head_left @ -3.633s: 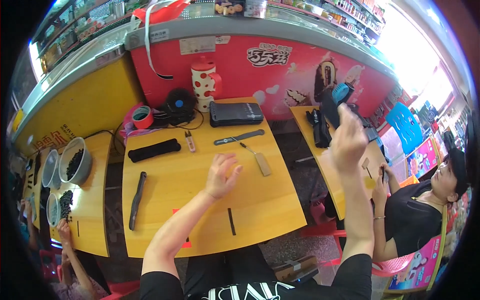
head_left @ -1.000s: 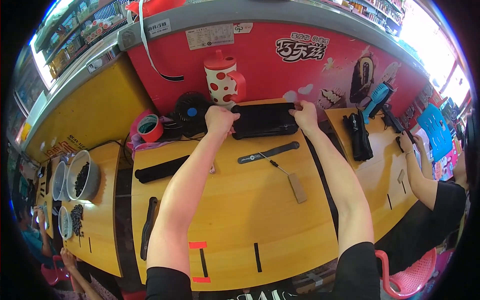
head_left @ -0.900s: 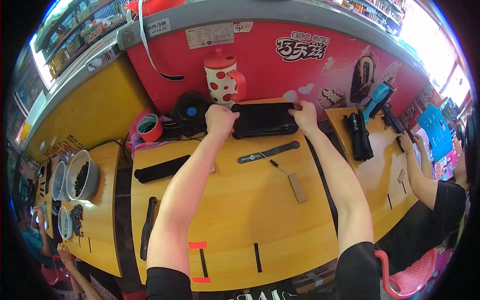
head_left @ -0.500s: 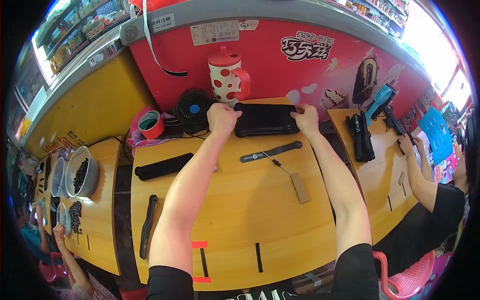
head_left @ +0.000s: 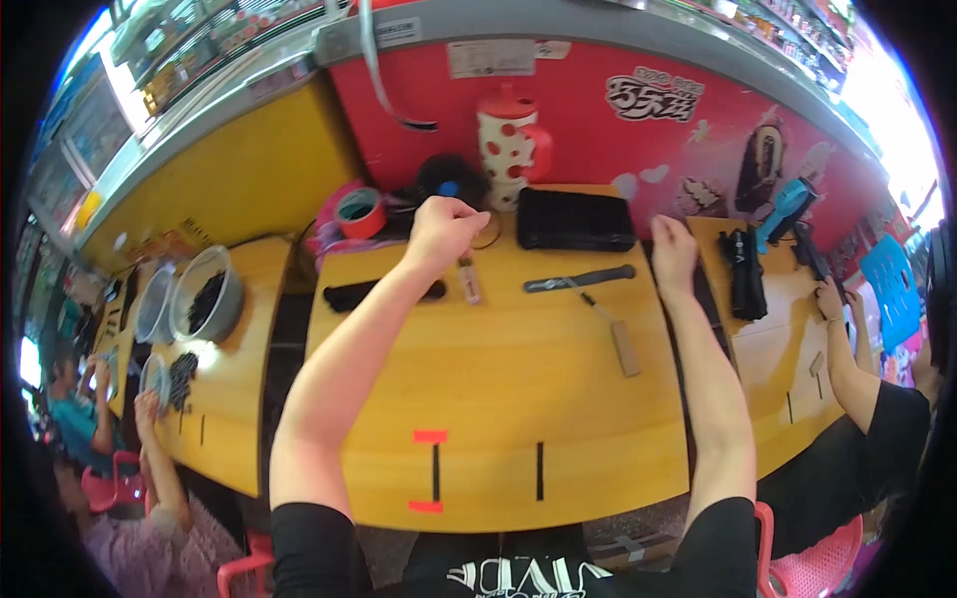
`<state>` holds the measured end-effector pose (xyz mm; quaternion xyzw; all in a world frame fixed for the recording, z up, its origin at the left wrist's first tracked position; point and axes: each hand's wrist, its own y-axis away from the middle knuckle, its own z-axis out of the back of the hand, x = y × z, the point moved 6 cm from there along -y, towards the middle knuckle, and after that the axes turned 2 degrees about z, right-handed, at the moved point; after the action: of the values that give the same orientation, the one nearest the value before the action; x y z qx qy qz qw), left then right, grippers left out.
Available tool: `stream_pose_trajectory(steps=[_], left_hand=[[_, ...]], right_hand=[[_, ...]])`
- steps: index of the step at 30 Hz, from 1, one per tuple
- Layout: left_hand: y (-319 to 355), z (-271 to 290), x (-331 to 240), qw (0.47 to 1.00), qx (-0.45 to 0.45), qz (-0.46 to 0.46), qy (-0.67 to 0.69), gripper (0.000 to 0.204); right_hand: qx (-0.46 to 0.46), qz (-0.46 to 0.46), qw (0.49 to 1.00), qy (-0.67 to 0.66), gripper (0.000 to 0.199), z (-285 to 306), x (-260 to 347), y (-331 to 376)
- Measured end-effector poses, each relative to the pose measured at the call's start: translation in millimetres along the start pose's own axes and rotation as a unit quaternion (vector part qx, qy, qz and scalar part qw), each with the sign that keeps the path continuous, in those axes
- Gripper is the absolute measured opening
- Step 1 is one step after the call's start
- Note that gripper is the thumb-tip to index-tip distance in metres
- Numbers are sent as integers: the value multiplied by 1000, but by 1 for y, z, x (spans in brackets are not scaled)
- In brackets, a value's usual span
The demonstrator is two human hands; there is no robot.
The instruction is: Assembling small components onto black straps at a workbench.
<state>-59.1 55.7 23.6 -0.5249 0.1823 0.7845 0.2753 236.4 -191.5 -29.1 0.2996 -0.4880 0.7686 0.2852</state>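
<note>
Grips slack and empty here, left hand and right hand flank a black rectangular pouch on the yellow wooden bench!

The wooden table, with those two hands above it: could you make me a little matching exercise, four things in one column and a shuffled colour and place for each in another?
Things:
1. Lidded mug
2. Rectangular case
3. Flat strap
4. Tape roll

Descriptions:
A. Grey, lying on the table
B. Red outside, farthest left of the four
C. Black, lying with the left hand to one side and the right hand to the other
D. White with red spots, standing upright

Pairs: 1-D, 2-C, 3-A, 4-B
</note>
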Motion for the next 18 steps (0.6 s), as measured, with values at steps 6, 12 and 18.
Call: stream_pose_trajectory(steps=[6,12,18], left_hand=[[147,152,21,949,-106,-106,-276,22],[245,167,91,924,-142,7,-356,37],[261,148,116,898,-162,-13,-410,46]], right_hand=[[80,28,994,-68,13,62,82,107],[79,-26,993,-87,13,79,113,197],[28,-47,997,-47,14,102,123,248]])
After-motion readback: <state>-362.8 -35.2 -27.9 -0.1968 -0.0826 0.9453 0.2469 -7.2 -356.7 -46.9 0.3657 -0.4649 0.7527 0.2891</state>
